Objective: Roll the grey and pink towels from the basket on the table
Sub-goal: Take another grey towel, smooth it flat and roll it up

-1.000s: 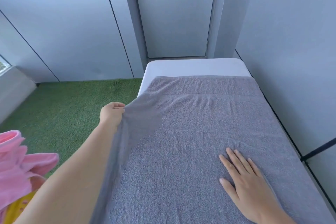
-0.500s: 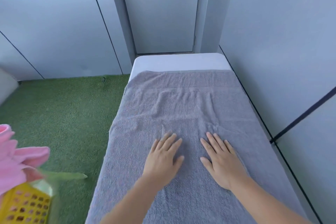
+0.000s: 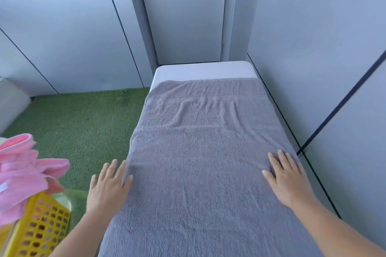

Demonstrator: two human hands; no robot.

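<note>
The pink towel [image 3: 23, 175] sits in the yellow basket [image 3: 39, 233], far left. The left hand [image 3: 108, 185] lies flat at the grey towel [image 3: 200, 162]'s left edge and the right hand [image 3: 286, 179] flat on its right edge, fingers straight, gripping nothing. The grey towel's long axis runs away from the person along the table [image 3: 204, 70], equally near both hands.

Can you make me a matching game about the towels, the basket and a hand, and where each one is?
1. grey terry towel
2. pink towel
3. yellow plastic basket with holes
4. right hand

A. heaped on the basket
B. pressed flat near the towel's right edge
C. spread over the white table
D. beside the table, bottom left

Pairs: 1-C, 2-A, 3-D, 4-B
</note>
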